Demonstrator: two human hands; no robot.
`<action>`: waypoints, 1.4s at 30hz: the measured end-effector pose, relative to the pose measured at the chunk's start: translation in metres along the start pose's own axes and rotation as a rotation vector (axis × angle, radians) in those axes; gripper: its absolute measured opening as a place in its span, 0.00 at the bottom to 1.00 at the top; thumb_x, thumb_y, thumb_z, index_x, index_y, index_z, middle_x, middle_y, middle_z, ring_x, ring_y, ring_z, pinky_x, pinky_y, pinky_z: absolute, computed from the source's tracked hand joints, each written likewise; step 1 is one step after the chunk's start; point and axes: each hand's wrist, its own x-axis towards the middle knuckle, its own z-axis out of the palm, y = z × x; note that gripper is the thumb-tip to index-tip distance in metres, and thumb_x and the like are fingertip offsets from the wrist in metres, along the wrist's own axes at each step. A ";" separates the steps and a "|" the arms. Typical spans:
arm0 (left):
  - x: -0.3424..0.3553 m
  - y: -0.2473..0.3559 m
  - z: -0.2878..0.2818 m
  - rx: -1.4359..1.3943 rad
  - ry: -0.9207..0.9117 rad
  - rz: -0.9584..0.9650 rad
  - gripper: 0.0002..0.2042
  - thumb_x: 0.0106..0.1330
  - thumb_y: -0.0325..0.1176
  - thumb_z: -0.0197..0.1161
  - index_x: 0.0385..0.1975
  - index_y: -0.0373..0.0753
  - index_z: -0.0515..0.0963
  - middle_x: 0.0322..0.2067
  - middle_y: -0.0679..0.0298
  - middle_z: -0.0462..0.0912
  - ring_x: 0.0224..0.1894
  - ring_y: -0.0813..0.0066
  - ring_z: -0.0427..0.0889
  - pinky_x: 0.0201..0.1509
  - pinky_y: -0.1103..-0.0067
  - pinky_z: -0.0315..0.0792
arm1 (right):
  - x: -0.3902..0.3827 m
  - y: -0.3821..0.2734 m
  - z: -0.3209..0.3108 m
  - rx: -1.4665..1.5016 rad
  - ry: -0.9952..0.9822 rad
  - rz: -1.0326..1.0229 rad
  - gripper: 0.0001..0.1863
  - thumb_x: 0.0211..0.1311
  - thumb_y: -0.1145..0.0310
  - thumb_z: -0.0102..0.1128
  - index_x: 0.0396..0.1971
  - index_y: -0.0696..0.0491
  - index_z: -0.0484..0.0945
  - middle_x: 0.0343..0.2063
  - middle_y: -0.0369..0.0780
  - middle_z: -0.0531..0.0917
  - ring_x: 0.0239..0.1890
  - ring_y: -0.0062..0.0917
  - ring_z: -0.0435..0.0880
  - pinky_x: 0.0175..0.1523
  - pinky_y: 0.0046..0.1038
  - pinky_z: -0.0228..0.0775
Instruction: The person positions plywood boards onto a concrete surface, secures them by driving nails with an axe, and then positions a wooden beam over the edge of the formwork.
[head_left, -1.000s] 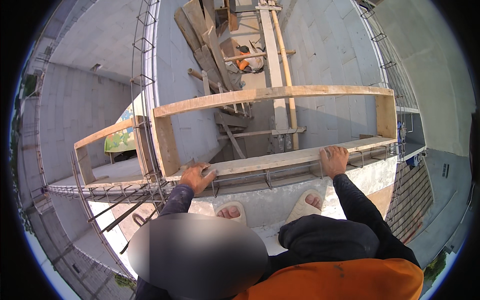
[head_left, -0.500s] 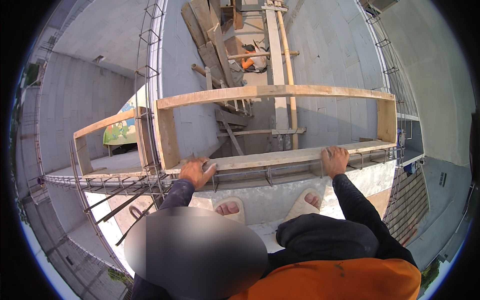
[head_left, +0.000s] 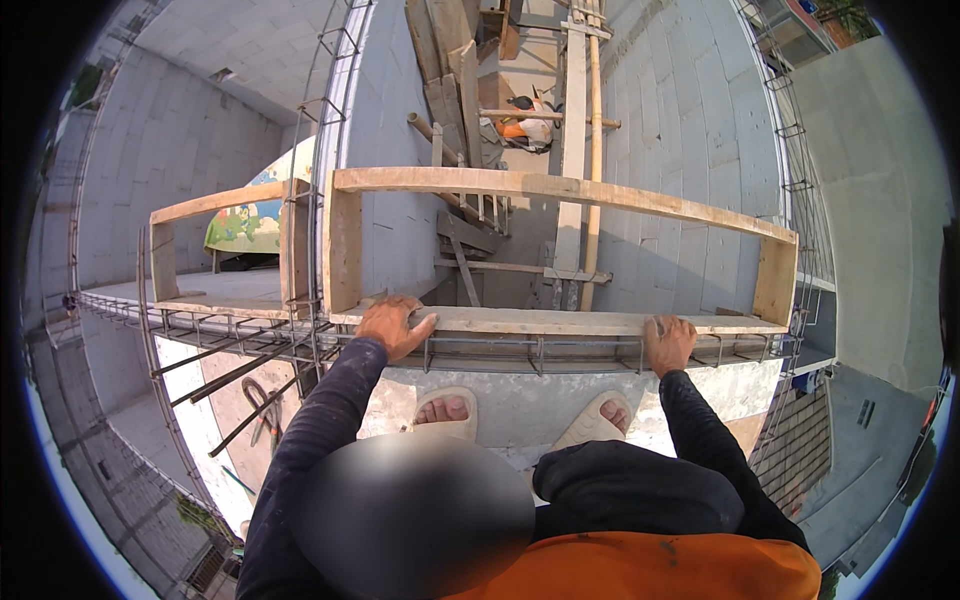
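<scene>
A long wooden frame stands in front of me, its bottom board (head_left: 540, 320) lying along a reinforcing-steel cage (head_left: 590, 357). My left hand (head_left: 393, 328) is closed over the near edge of that board by the left post (head_left: 343, 250), thumb pointing right. Farther right, my right hand (head_left: 670, 343) curls its fingers over the same board, short of the right post (head_left: 776, 280). An upper rail (head_left: 560, 188) joins the two posts. Undersides of both hands' grips are hidden.
My sandalled feet (head_left: 445, 410) stand on a concrete ledge behind the cage. Pliers (head_left: 262, 410) lie at the left, near protruding rebar (head_left: 235, 375). Beyond the frame is a deep drop between block walls (head_left: 680, 130), with bamboo poles (head_left: 594, 160), planks (head_left: 430, 60) and a person (head_left: 528, 128) below.
The view has turned slightly, so the frame and cage look more level. Both hands keep their places on the board. More of the pliers shows at the left.
</scene>
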 end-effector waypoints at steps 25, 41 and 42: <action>0.002 -0.007 0.009 -0.046 0.089 0.064 0.33 0.74 0.62 0.58 0.63 0.38 0.83 0.63 0.41 0.83 0.69 0.42 0.77 0.77 0.56 0.66 | 0.001 -0.004 -0.004 0.063 -0.011 0.017 0.20 0.71 0.52 0.61 0.41 0.54 0.90 0.46 0.45 0.90 0.56 0.44 0.82 0.73 0.48 0.59; 0.004 -0.008 0.010 -0.020 0.042 0.037 0.33 0.74 0.61 0.58 0.61 0.35 0.84 0.65 0.43 0.82 0.71 0.44 0.76 0.79 0.58 0.64 | 0.002 -0.002 -0.003 0.023 -0.046 0.041 0.23 0.72 0.50 0.60 0.45 0.54 0.90 0.50 0.46 0.90 0.59 0.44 0.81 0.74 0.48 0.58; 0.004 -0.008 0.010 -0.018 0.046 0.041 0.33 0.74 0.61 0.58 0.61 0.35 0.84 0.64 0.43 0.82 0.71 0.45 0.76 0.79 0.58 0.64 | 0.002 -0.001 -0.002 0.020 -0.049 0.043 0.23 0.72 0.49 0.60 0.45 0.54 0.90 0.50 0.46 0.90 0.59 0.44 0.81 0.74 0.48 0.58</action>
